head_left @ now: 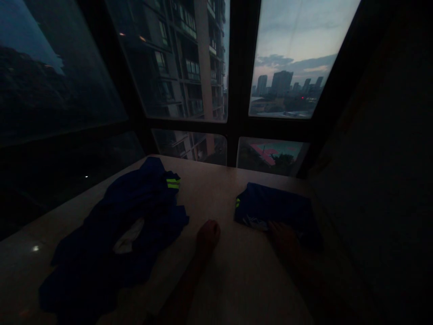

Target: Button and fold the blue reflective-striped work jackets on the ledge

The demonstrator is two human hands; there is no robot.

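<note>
My left hand rests as a loose fist on the pale surface, between two groups of blue clothing, with nothing seen in it. My right hand lies flat with fingers stretched out on the near edge of a folded dark blue garment. That garment has a white marking near its front edge and a bit of yellow-green at its left end. To the left, a loose heap of dark blue clothing lies crumpled, with a yellow-green striped band and a pale patch showing. Dim light hides finer detail.
The pale ledge ends at dark-framed windows at the back and left. A dark wall bounds the right side. Buildings and a dusky sky show through the glass.
</note>
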